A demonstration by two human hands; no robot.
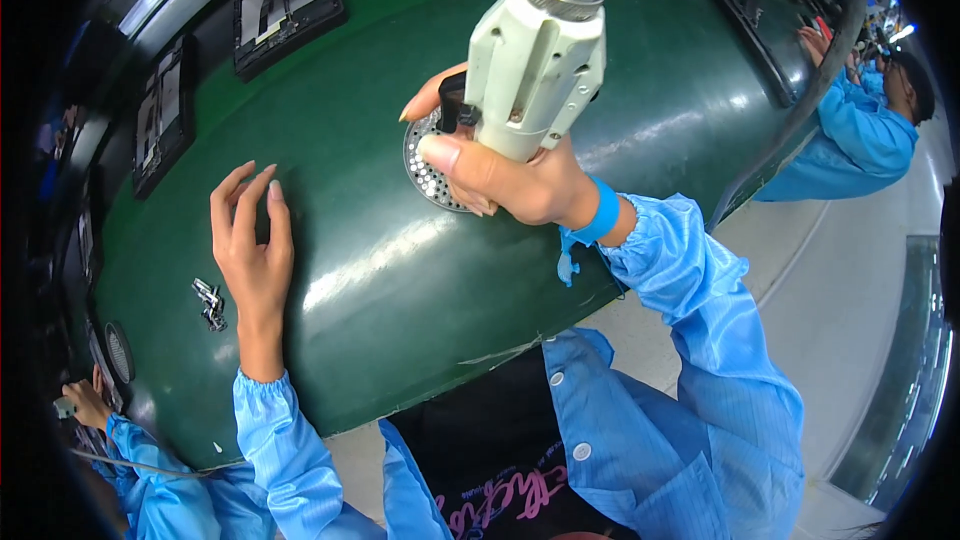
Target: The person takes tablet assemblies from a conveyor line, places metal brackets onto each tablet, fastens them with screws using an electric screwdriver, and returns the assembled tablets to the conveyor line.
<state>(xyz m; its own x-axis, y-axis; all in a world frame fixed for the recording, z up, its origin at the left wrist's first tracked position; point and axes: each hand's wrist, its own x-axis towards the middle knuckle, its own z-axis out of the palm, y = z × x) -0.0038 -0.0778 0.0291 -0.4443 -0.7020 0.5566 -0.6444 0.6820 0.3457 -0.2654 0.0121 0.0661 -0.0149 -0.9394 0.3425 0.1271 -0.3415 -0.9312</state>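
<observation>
My right hand (515, 175) is wrapped round the lower end of a white electric screwdriver (535, 70), which hangs from above on a grey fitting. Right beneath its dark tip is a round perforated metal plate (428, 162) dotted with small holes. My fingers and the tool cover much of that plate, and the bit's end is hidden. My left hand (252, 225) lies on the green mat, empty, its fingers spread and slightly bent. Close to its wrist sits a small heap of shiny metal parts (210, 303).
Along the far side stand dark device frames with light panels (288, 5), another such frame (163, 120) to their left. A second round mesh plate (118, 352) is at the left edge. Co-workers in blue sleeves (865, 140) sit right and lower left. A thick cable (845, 40) curves down at right.
</observation>
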